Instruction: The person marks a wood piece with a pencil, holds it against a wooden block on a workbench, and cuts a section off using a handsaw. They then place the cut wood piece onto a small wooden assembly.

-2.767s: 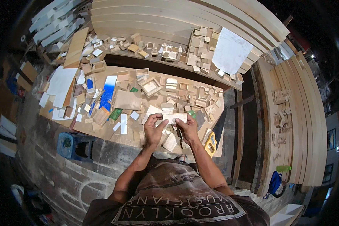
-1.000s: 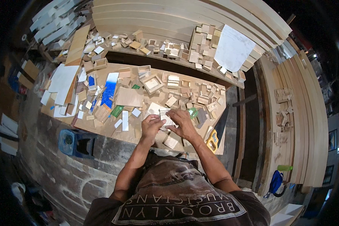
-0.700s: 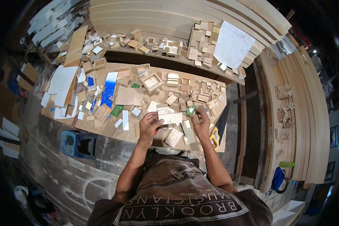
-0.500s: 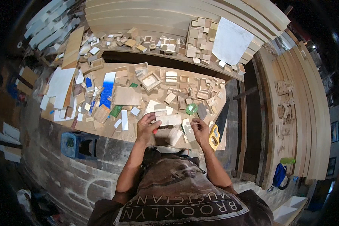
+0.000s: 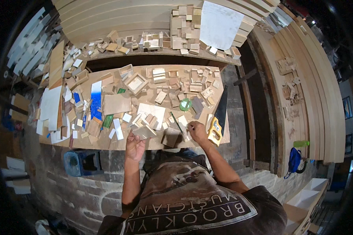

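Observation:
Near the table's front edge, my left hand (image 5: 135, 147) is closed on a small light wooden piece (image 5: 143, 132), held tilted with its thin plates edge-up. My right hand (image 5: 198, 131) is over the table to the right, fingers curled together; what they hold, if anything, is hidden. Beside its fingertips lie a pale wooden board (image 5: 182, 120) and a dark green pencil (image 5: 175, 122) lying slantwise. Between both hands sits a brown wooden block (image 5: 171, 138). A handsaw with a yellow handle (image 5: 215, 131) lies just right of my right hand.
Wooden offcuts and small boxes cover much of the table (image 5: 153, 71). A roll of green tape (image 5: 185, 104) sits beyond my right hand. Long stacked boards (image 5: 317, 94) stand at the right. A blue plastic stool (image 5: 75, 163) is below the table's left front.
The view has shifted. My left hand has drawn back toward the table edge and tilted the wooden piece. My right hand remains near the board, its fingers still curled.

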`<act>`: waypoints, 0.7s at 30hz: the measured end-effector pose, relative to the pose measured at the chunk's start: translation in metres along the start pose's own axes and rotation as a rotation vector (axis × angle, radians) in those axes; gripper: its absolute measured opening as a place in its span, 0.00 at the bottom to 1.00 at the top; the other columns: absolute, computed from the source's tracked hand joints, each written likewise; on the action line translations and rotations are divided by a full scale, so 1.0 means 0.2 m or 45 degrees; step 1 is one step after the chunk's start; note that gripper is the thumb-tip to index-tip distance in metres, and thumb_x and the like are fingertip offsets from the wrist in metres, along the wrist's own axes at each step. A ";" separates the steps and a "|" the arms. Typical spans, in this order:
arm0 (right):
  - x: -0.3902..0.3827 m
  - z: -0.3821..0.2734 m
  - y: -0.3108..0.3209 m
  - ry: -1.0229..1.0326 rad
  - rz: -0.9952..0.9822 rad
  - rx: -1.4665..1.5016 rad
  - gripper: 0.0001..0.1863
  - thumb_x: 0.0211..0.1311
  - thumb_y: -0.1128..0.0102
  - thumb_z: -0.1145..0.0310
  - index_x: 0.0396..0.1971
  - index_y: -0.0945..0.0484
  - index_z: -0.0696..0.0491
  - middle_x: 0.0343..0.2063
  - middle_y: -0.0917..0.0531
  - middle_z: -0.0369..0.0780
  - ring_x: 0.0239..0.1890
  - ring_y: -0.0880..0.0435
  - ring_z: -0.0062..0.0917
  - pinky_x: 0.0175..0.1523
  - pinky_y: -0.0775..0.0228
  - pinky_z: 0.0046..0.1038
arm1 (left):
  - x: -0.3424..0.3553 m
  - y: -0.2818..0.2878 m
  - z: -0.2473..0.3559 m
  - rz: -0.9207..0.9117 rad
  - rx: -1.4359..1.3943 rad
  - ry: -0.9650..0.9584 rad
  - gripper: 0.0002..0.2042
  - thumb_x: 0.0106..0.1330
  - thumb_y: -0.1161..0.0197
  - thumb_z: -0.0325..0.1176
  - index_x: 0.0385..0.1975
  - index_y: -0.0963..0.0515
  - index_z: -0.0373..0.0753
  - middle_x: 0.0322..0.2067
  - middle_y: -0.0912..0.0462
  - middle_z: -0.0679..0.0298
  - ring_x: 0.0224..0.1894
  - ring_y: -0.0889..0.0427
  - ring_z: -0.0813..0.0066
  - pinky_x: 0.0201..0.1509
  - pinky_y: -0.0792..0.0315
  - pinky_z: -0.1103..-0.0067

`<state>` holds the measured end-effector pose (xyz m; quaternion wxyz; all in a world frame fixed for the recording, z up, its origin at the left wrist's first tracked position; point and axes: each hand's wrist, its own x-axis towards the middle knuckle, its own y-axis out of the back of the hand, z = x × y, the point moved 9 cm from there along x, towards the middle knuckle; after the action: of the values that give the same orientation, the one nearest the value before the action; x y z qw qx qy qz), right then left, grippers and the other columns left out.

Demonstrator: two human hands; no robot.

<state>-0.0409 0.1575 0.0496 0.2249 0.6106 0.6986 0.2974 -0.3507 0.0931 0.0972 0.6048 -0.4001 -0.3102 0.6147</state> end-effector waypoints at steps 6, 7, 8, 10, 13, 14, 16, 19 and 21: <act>0.24 -0.01 -0.35 -0.098 -0.340 -0.400 0.16 0.58 0.35 0.61 0.33 0.20 0.61 0.34 0.15 0.56 0.42 0.14 0.50 0.49 0.22 0.47 | -0.02 -0.19 -0.07 0.021 -0.178 -0.024 0.37 0.54 0.21 0.34 0.65 0.30 0.34 0.60 0.21 0.57 0.62 0.21 0.62 0.71 0.30 0.64; 0.26 0.01 -0.38 -0.112 -0.366 -0.421 0.16 0.57 0.35 0.61 0.33 0.21 0.61 0.34 0.15 0.57 0.42 0.14 0.51 0.50 0.21 0.47 | -0.03 -0.27 -0.06 -0.020 -0.124 -0.032 0.39 0.53 0.20 0.34 0.65 0.31 0.34 0.60 0.21 0.57 0.62 0.21 0.62 0.71 0.30 0.63; 0.28 0.03 -0.41 -0.132 -0.414 -0.430 0.17 0.55 0.35 0.62 0.33 0.21 0.63 0.33 0.15 0.57 0.41 0.14 0.52 0.50 0.21 0.47 | -0.04 -0.29 -0.07 -0.020 -0.162 -0.055 0.41 0.50 0.19 0.34 0.66 0.32 0.33 0.60 0.22 0.56 0.64 0.23 0.62 0.71 0.31 0.63; 0.28 0.01 -0.43 -0.133 -0.471 -0.422 0.17 0.53 0.33 0.63 0.33 0.21 0.62 0.34 0.15 0.57 0.40 0.14 0.52 0.49 0.21 0.48 | -0.07 -0.32 -0.05 -0.179 -0.256 -0.025 0.42 0.50 0.19 0.35 0.66 0.32 0.33 0.60 0.22 0.55 0.64 0.24 0.61 0.72 0.31 0.63; 0.24 -0.04 -0.30 -0.146 -0.452 -0.156 0.17 0.50 0.28 0.63 0.31 0.22 0.61 0.30 0.14 0.52 0.36 0.11 0.40 0.44 0.18 0.40 | -0.12 -0.31 -0.05 -0.091 -0.333 -0.092 0.42 0.52 0.20 0.39 0.67 0.33 0.31 0.59 0.22 0.54 0.64 0.23 0.60 0.70 0.29 0.63; 0.22 -0.18 -0.18 -0.174 -0.442 0.090 0.16 0.52 0.28 0.65 0.31 0.23 0.60 0.28 0.14 0.48 0.35 0.11 0.35 0.42 0.18 0.37 | -0.16 -0.30 -0.03 -0.045 -0.341 -0.116 0.42 0.53 0.20 0.40 0.67 0.33 0.31 0.58 0.22 0.55 0.63 0.23 0.59 0.70 0.29 0.63; 0.16 -0.32 0.03 -0.248 -0.357 1.279 0.05 0.68 0.36 0.73 0.36 0.23 0.55 0.34 0.16 0.41 0.25 0.17 0.27 0.31 0.21 0.28 | -0.16 -0.29 -0.08 0.072 -0.327 -0.115 0.44 0.54 0.21 0.45 0.67 0.34 0.31 0.56 0.21 0.55 0.60 0.21 0.61 0.66 0.25 0.65; 0.09 -0.74 0.40 -0.241 -0.403 1.903 0.05 0.68 0.35 0.73 0.37 0.24 0.55 0.37 0.19 0.44 0.21 0.19 0.26 0.26 0.24 0.27 | -0.17 -0.22 -0.17 0.123 -0.480 -0.128 0.36 0.61 0.30 0.50 0.64 0.31 0.33 0.55 0.20 0.52 0.56 0.18 0.58 0.60 0.21 0.62; 0.07 -0.89 0.51 -0.069 -0.503 1.980 0.06 0.68 0.35 0.73 0.37 0.23 0.56 0.36 0.20 0.45 0.20 0.21 0.26 0.23 0.25 0.27 | -0.12 -0.29 -0.23 0.062 -0.721 -0.138 0.24 0.75 0.48 0.52 0.57 0.25 0.37 0.54 0.18 0.47 0.54 0.16 0.48 0.56 0.18 0.50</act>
<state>-0.0899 0.1535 0.2497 -0.1996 0.4646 0.7952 -0.3346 -0.2839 0.0687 0.1289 0.4366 -0.5269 -0.4919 0.5383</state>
